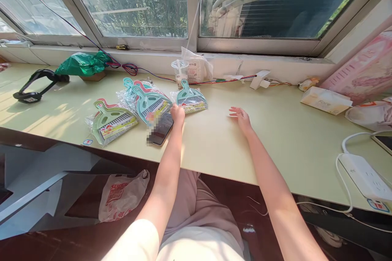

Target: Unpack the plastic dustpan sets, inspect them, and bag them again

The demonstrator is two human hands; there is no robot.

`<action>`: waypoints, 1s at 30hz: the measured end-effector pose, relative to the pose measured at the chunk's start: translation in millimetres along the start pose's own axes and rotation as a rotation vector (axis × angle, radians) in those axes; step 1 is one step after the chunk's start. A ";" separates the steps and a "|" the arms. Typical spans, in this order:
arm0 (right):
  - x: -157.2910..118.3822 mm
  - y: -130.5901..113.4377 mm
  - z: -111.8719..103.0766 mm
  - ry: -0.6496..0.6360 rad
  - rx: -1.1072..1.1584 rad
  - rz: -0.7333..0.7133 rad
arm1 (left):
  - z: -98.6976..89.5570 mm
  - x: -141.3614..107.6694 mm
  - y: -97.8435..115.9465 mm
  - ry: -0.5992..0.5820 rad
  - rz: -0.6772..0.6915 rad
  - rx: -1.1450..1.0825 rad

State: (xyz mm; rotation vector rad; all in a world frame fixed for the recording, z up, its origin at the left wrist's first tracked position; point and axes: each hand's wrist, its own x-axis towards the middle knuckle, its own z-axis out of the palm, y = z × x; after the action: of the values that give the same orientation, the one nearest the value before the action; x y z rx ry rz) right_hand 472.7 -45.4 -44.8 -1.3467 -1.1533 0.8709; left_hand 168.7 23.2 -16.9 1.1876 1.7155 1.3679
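Left hand [179, 116]: fingers curled in, at the near left corner of a bagged teal dustpan-and-brush set [191, 98]. Fingertips hidden; cannot tell whether they grip the film. Right hand [243, 120]: spread wide, palm turned inward, holding nothing, to the right of that set and apart from it.

Set lies flat on the pale tabletop [214, 147], handle toward the window, label strip toward the wearer. Directly beyond it: a lidded cup [180, 69] and a clear plastic bag [199, 68] against the sill [260, 65].

Left of the left hand, crowding it: a dark phone [165, 127], partly blurred, and a pile of bagged sets [150, 104], teal and pink. Farther left, 1 green set [114, 124], its lower corner near the front edge.

Room: bare tabletop between the 2 hands, continuing right as far as a white box [326, 100] and, nearer the wearer, a power strip [366, 177]. Front edge runs beneath both forearms; both hands are well inside it.
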 end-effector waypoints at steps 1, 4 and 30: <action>-1.4 -0.7 1.3 -0.022 -0.026 -0.015 | 1.2 -1.6 -0.1 0.027 0.033 0.092; -6.4 -3.3 4.1 -0.071 -0.086 -0.047 | 7.6 -9.5 2.4 0.102 0.160 0.387; -6.6 -1.6 12.2 -0.082 -0.242 -0.072 | 34.7 -28.3 7.9 -0.249 0.100 0.085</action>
State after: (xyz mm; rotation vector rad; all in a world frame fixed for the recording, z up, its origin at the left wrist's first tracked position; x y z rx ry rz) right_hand 459.1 -48.7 -45.5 -1.4653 -1.3980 0.7583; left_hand 212.5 11.2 -19.8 1.4432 1.5679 1.1572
